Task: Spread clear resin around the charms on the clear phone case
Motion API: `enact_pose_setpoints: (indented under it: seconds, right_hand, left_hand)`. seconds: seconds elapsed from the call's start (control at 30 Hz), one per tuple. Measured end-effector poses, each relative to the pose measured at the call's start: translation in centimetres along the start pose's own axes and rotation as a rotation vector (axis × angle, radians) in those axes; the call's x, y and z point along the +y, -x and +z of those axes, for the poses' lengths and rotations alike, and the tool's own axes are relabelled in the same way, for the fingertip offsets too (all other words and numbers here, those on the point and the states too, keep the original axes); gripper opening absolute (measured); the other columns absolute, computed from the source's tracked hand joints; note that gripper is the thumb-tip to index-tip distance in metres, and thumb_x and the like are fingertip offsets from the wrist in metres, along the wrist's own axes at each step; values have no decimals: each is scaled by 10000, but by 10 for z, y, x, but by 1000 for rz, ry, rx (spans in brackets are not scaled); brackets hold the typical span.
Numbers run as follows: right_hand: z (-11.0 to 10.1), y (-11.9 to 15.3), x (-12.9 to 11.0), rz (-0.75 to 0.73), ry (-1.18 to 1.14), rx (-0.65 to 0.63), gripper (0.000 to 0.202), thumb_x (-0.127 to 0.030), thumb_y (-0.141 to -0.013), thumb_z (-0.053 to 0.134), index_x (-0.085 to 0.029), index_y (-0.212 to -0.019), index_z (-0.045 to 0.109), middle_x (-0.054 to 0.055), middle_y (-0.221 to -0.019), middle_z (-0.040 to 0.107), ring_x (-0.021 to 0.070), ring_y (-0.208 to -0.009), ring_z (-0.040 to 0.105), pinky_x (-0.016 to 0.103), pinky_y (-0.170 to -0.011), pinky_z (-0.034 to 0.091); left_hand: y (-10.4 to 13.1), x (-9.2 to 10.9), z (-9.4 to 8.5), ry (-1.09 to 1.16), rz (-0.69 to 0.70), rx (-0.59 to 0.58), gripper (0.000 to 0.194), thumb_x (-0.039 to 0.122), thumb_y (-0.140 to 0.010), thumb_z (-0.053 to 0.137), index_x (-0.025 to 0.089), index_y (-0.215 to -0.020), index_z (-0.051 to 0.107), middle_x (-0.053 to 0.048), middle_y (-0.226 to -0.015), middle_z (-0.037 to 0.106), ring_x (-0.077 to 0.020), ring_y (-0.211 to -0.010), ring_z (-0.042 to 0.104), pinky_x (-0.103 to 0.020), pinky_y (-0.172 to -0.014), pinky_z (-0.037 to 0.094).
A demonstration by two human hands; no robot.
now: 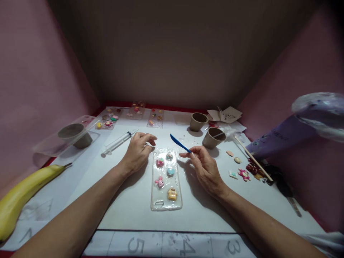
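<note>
In front of me a clear phone case lies flat on the white work surface, glossy and decorated with small charms. Among them are a pink rabbit charm, a yellow dog-like charm, a strawberry-like charm and a pale blue charm. My right hand, right of the case, grips a blue plastic knife whose blade points up and left above the case's far end. On the case's upper left, my left hand rests with loosely bent fingers apart, holding nothing.
A syringe lies left of my left hand. Brown cups stand at the back right. Several decorated cases line the back. Loose charms and a wooden stick lie right; a banana lies left.
</note>
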State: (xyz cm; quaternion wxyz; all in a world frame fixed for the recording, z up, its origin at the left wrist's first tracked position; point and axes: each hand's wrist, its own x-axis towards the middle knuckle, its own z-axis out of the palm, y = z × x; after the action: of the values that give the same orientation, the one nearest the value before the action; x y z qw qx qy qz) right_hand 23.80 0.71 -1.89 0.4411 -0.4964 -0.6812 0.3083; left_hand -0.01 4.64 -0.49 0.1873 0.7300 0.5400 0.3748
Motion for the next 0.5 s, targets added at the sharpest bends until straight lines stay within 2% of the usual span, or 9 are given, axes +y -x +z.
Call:
enact_pose_setpoints:
  seconds: [0.2,0.37,0.5]
  right_hand:
    - [0,0,0,14,-90,35,187,-405,-957,465,-233,-978,532,63,-917,730,213,-865,657,438,-778,550]
    - [2,-1,3,20,-98,41,199,-412,-955,470,-228,-993,534,66,-937,741,225,-932,670,497,-885,520]
    - [1,-2,4,24,-68,23,191,-401,-969,447,-228,-1001,523,72,-976,745,231,-980,666,540,-949,474]
  left_hand:
    - [-1,2,-2,3,16,-7,356,60,-706,411,236,-915,639,-44,-951,654,-241,-1031,542,-481,-977,435]
    - [0,4,-1,6,15,-61,340,73,-722,430,229,-937,641,-45,-955,658,-248,-1049,525,-510,-1000,415]
    - [0,4,0,-11,20,-54,316,74,-721,427,233,-886,644,-50,-964,646,-251,-1036,525,-513,-997,410]
